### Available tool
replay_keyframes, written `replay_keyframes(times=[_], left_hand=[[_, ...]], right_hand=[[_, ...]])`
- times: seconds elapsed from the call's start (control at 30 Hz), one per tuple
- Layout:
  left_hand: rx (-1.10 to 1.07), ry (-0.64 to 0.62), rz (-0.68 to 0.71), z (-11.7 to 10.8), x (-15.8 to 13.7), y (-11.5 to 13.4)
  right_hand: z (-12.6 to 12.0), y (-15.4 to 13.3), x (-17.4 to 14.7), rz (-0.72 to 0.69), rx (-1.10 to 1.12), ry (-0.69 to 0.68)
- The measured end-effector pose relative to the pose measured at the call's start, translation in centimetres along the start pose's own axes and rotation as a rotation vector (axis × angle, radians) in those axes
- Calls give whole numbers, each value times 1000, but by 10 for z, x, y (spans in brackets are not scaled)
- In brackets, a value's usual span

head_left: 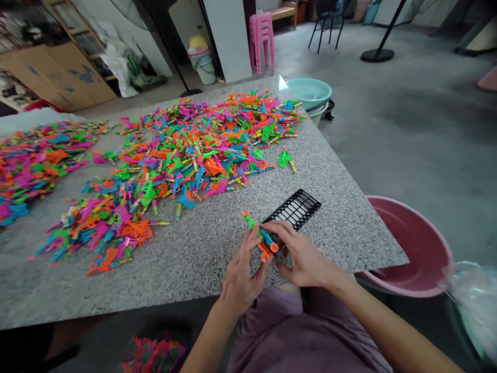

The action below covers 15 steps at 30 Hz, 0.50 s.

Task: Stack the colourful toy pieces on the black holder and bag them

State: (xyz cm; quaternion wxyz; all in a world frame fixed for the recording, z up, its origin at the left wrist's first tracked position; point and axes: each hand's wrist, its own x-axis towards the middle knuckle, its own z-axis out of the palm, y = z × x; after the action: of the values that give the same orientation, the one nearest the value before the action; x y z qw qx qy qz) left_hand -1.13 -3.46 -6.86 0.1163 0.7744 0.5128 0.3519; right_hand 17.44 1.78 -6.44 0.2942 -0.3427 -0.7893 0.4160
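Note:
Near the table's front edge, my left hand (244, 272) and my right hand (301, 254) close from both sides around a few small plastic toy pieces (267, 242) in green, blue and orange. Round orange ends of the pieces point toward me. My fingers hide part of them, so their exact kind is unclear. Just beyond my right fingers lies a black plastic grid tray (297, 207) with oblong slots; its near end is covered by my hands and the pieces. A single green toy piece with a yellow stick (285, 159) rests farther back.
Large heaps of bright toy pieces (205, 150) cover much of the speckled granite table (334, 207). A pink basin (411, 248) stands below the right edge, with a clear plastic bag (473, 295) beside it. A turquoise basin (310, 90) is past the far corner. More pieces (153, 355) lie below the table.

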Motion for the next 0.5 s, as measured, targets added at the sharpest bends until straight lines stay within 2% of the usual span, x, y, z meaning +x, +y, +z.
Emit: replay_keyframes(times=[0.2,0.4,0.5], left_hand=[[-28,-39,-28,-5,-3,0],[-65,-111,-32,-11,-4,-5],[-75,-109,-52,-12,-3,-3]], right_hand=[[12,14,2,-81,52,33],[9,10,-3,-141,-181,-29],[13,7,-8,-177,-228,11]])
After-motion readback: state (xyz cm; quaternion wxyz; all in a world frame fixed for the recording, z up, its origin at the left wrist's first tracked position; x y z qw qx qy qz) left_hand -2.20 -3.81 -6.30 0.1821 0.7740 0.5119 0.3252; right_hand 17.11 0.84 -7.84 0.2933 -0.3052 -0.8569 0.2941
